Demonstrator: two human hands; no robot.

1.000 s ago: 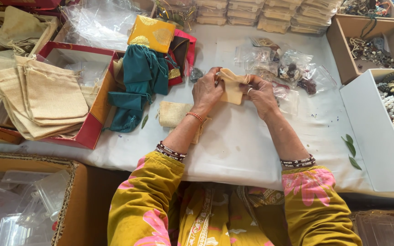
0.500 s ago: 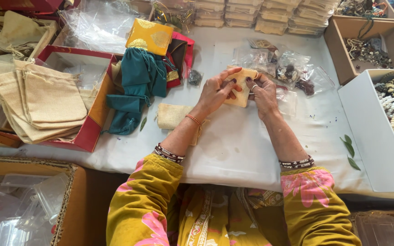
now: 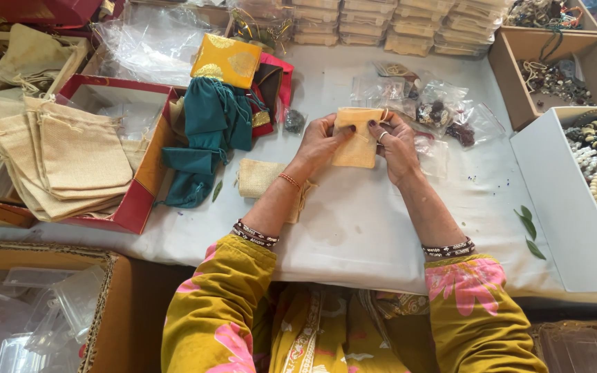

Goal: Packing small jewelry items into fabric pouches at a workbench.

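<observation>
Both hands hold up a small pale yellow cloth pouch [image 3: 355, 141] over the white table cloth [image 3: 354, 221]. My left hand [image 3: 319, 144] grips its left edge with the thumb across the front. My right hand [image 3: 396, 146] pinches the top right corner, a ring on one finger. The pouch hangs flat and upright between them. Just left of my left wrist lies a beige burlap pouch [image 3: 260, 178] on the cloth.
A stack of burlap pouches [image 3: 63, 155] rests on a red box [image 3: 143, 176] at left. Teal cloth bags [image 3: 209, 131] and a gold brocade pouch [image 3: 228, 60] lie behind. Clear packets of beads [image 3: 443, 110] sit right of my hands; a white box [image 3: 561, 207] holds bead strings.
The pouch was bunched between my hands; both hands have now pulled it out flat and upright, and shifted slightly toward me.
</observation>
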